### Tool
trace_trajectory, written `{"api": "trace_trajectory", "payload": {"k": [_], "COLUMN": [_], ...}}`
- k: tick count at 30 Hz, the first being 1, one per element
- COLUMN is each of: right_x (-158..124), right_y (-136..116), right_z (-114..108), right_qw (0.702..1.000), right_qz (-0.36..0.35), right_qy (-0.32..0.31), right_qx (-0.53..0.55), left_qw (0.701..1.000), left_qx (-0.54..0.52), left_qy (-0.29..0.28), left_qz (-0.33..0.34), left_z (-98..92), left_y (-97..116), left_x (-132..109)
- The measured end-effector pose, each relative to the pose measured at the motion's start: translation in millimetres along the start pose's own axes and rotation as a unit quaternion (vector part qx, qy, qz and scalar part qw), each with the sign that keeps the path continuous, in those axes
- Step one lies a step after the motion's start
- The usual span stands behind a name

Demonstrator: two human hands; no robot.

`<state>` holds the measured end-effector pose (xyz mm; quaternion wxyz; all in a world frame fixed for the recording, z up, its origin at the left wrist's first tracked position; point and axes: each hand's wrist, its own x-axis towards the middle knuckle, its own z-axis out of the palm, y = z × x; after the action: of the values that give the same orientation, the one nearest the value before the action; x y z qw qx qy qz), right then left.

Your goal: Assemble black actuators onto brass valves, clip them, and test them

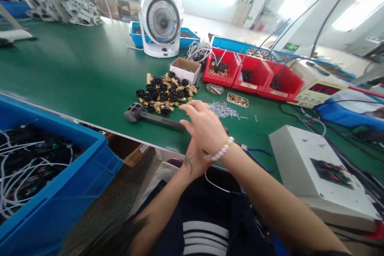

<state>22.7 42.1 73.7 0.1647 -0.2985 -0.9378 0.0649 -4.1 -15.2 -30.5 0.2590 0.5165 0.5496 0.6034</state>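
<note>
My right hand (205, 126) is over the bench's front edge, crossing in front of my left hand. Its thumb and forefinger are apart, with nothing visible between them. Most of my left hand (195, 160) shows only as wrist and palm; its fingers are hidden behind the right. A thin white wire (214, 184) hangs below the hands; its upper end is hidden. Behind the right hand lies a dark grey long-handled piece with a slotted head (135, 112). Beyond it is a pile of brass fittings with black round caps (163, 96). Small metal clips (222, 110) lie beside the hand.
Blue-handled pliers (258, 150) lie right of the hands, near a white box device (306, 160). Red bins (252, 74), a small carton (186, 71) and a white fan (162, 24) stand behind. At left is a blue crate (99, 148) of wired parts.
</note>
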Motion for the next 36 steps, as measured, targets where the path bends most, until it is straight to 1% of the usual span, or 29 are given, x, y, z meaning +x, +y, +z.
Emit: {"api": "trace_trajectory", "payload": {"k": [2, 3, 4, 5, 7, 8, 9, 11, 12, 13, 16, 18, 20, 22, 26, 30, 36], "right_x": [-28, -44, -61, -77, -108, -120, -130, -144, -149, -152, -161, -166, -172, -176, -182, -184, -185], "right_y": [25, 37, 48, 56, 63, 63, 61, 54, 51, 49, 46, 46, 44, 41, 32, 24, 22], "right_z": [-22, -33, -41, -47, -51, -50, -48, -45, -45, -46, -53, -56, -56, -54, -51, -51, -50], "right_qw": [0.992, 0.982, 0.968, 0.949, 0.897, 0.866, 0.836, 0.783, 0.764, 0.752, 0.741, 0.729, 0.715, 0.711, 0.716, 0.717, 0.710], "right_qz": [0.066, 0.112, 0.165, 0.210, 0.260, 0.268, 0.269, 0.267, 0.266, 0.263, 0.251, 0.236, 0.224, 0.215, 0.212, 0.204, 0.214], "right_qy": [0.076, 0.097, 0.090, 0.056, -0.026, -0.050, -0.056, -0.041, -0.035, -0.038, -0.042, -0.018, 0.019, 0.051, 0.101, 0.151, 0.185], "right_qx": [0.078, 0.120, 0.169, 0.228, 0.356, 0.419, 0.476, 0.560, 0.586, 0.602, 0.621, 0.642, 0.662, 0.668, 0.657, 0.649, 0.645], "left_qw": [0.999, 0.998, 0.997, 0.998, 0.997, 0.994, 0.990, 0.977, 0.970, 0.964, 0.956, 0.955, 0.955, 0.955, 0.948, 0.947, 0.949], "left_qx": [-0.050, -0.065, -0.069, -0.061, -0.022, 0.002, 0.032, 0.100, 0.127, 0.146, 0.150, 0.135, 0.121, 0.116, 0.127, 0.127, 0.128], "left_qy": [0.012, 0.018, 0.022, 0.020, 0.005, -0.006, -0.017, -0.046, -0.063, -0.081, -0.119, -0.133, -0.140, -0.134, -0.103, -0.089, -0.075], "left_qz": [-0.012, -0.011, -0.001, 0.020, 0.079, 0.106, 0.134, 0.180, 0.198, 0.208, 0.221, 0.227, 0.232, 0.237, 0.274, 0.281, 0.278], "left_z": [-1.3, -1.6, -2.0, -2.9, -6.5, -9.2, -12.2, -17.7, -19.8, -21.3, -22.6, -21.9, -20.5, -18.3, -11.5, -5.3, -1.2], "left_y": [5, 9, 14, 20, 35, 44, 53, 69, 76, 82, 93, 96, 98, 100, 104, 108, 112], "left_x": [-7, -11, -15, -18, -23, -25, -25, -25, -25, -25, -27, -29, -30, -30, -31, -34, -37]}}
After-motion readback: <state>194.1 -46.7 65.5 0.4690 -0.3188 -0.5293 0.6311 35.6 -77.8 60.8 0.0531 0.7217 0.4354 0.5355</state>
